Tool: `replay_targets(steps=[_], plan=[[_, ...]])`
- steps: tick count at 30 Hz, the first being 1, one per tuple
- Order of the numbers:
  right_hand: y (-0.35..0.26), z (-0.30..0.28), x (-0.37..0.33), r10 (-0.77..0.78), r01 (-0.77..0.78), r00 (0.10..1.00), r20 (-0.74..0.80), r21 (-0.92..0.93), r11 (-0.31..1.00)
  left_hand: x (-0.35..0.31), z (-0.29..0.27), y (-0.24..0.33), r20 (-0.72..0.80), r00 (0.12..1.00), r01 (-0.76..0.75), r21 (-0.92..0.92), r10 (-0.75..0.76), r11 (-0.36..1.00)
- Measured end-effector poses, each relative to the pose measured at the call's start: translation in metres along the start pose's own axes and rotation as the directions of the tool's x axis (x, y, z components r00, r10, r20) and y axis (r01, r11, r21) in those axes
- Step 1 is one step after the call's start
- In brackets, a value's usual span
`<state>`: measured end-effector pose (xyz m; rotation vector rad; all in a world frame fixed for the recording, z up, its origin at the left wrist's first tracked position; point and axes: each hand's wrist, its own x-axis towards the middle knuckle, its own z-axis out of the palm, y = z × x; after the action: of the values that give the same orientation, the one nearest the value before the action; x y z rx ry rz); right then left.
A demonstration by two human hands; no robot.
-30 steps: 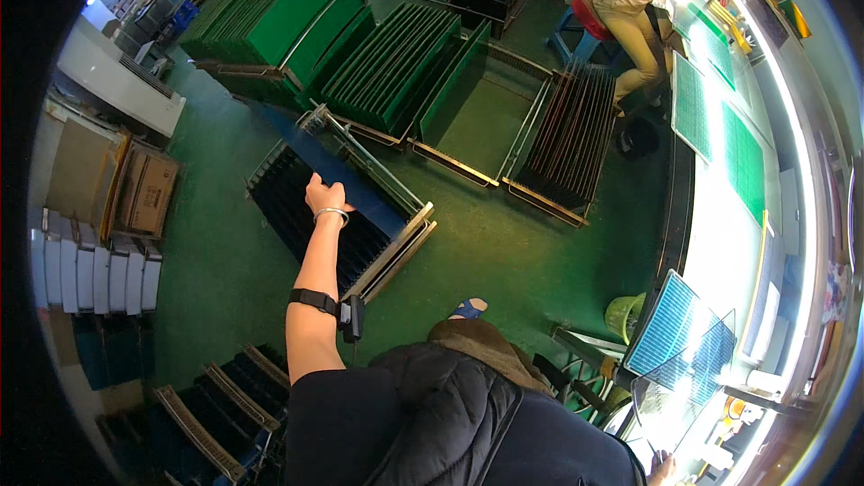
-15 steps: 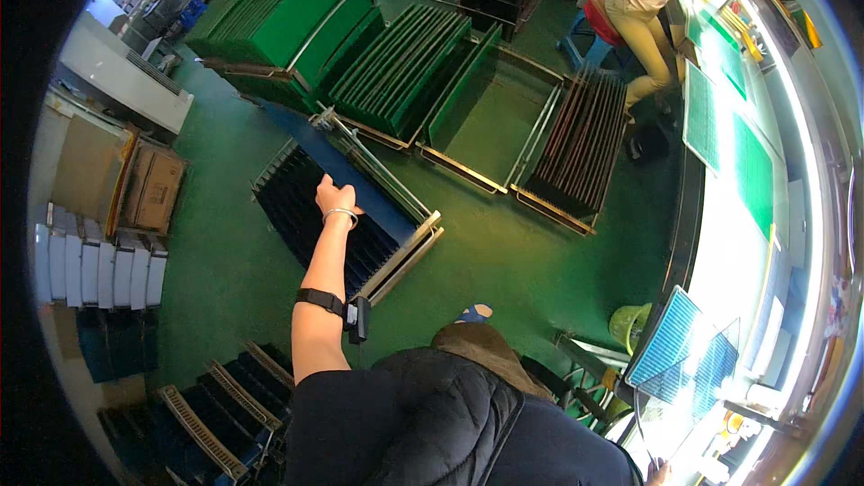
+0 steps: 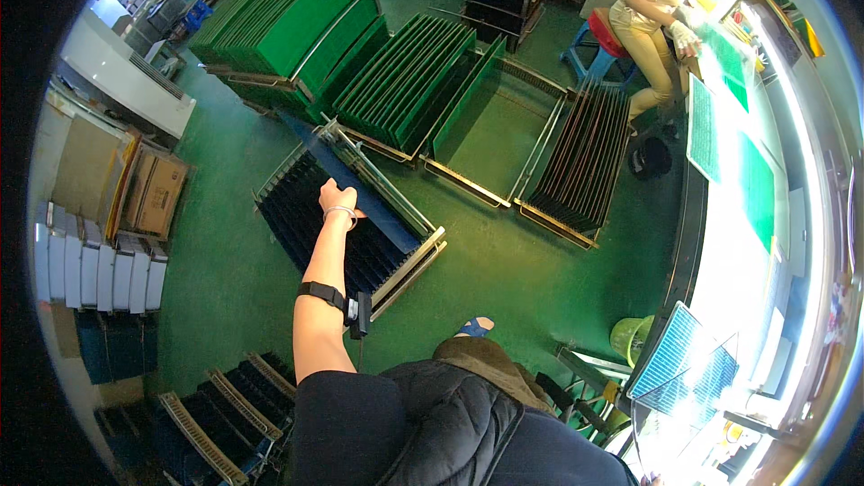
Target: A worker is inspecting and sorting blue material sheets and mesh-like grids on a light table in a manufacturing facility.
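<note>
My left hand [image 3: 338, 200] is closed on the edge of a dark blue panel [image 3: 376, 200], my arm stretched out ahead. The panel sits in a metal-framed rack [image 3: 407, 272] on the floor, beside the rack's right-hand rail. More dark, closely spaced panels or slots [image 3: 310, 216] fill the rack to the left of my hand. My fingertips are partly hidden behind the hand. My right hand is out of view.
Racks of green panels [image 3: 405, 81] stand ahead, with a rack of dark panels [image 3: 576, 157] to their right. A lit bench [image 3: 720, 243] runs along the right, where a gloved person [image 3: 652, 9] works. Racks [image 3: 216, 423] and cardboard [image 3: 153, 193] lie left.
The blue panel sits lower in the rack, its far end drawn in from beyond the frame. My left hand stays closed on it. My right hand has left the lower right edge of view.
</note>
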<state>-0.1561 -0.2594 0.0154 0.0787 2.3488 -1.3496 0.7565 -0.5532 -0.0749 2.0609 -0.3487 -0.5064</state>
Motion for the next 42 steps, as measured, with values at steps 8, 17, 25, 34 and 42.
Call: replay_targets(steps=[8, 17, 25, 34, 42], plan=[[-0.001, 0.009, -0.007, -0.008, 0.008, 1.0, 0.0, 0.013, 1.0, 0.007, 0.005, 0.009, 0.007, 0.996, 0.094, 0.01, -0.094, 0.995], [0.005, 0.008, -0.014, -0.001, 0.001, 1.0, 0.005, 0.05, 0.999, -0.016, -0.003, 0.075, 0.231, 0.865, 0.437, 0.088, -0.445, 0.895], [0.031, -0.011, -0.026, 0.042, -0.039, 0.999, -0.018, 0.157, 0.987, -0.134, 0.099, 0.126, 0.205, 0.412, -0.911, 0.121, 0.888, 0.395], [0.117, -0.133, -0.066, 0.06, -0.024, 0.997, -0.052, 0.524, 0.852, -0.543, 0.144, 0.107, 0.232, -0.869, -0.283, -0.958, 0.437, -0.053], [0.005, -0.192, -0.255, -0.238, 0.385, 0.92, -0.31, 0.614, 0.689, -0.711, 0.105, 0.086, -0.01, -0.895, 0.106, -0.976, 0.445, 0.192]])
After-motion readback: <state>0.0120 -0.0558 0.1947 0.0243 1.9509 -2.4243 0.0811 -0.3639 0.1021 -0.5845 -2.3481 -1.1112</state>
